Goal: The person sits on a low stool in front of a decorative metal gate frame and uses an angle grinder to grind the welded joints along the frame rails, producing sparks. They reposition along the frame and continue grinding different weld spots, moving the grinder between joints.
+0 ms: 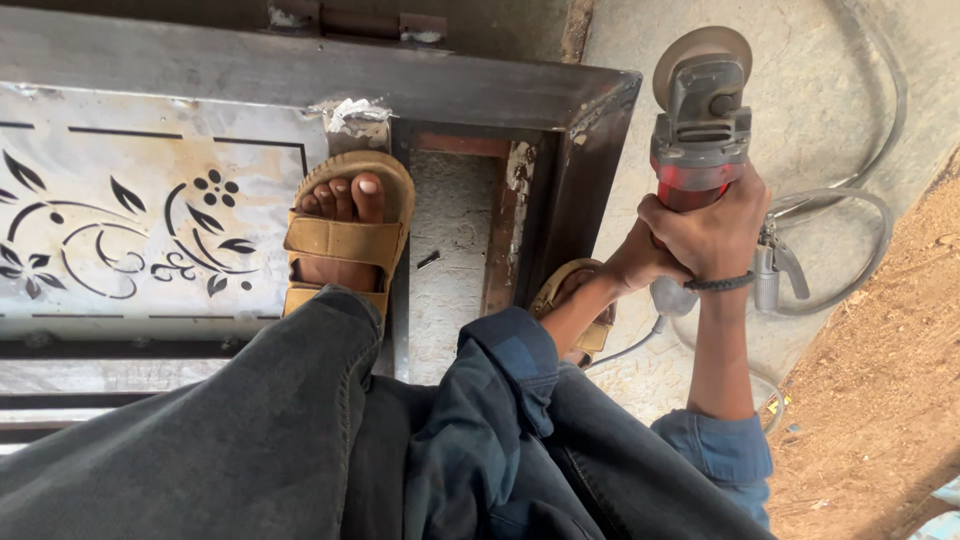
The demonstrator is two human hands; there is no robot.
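Both my hands hold the grinder [700, 120] off the frame's [590, 130] right corner, its disc [700, 55] in the air over the concrete floor [830, 110] and touching no metal. My right hand [712, 235] wraps the red body; my left hand [632, 262] closes on the rear. The corner seam looks rough, so I judge grinding unfinished. My left sandal [345, 235] rests on the patterned panel [130, 220].

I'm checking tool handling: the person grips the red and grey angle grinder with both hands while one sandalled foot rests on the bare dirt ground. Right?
Not quite. The head view shows the sandalled foot resting on the metal gate frame, not dirt. Both hands, left hand and right hand, do grip the angle grinder.
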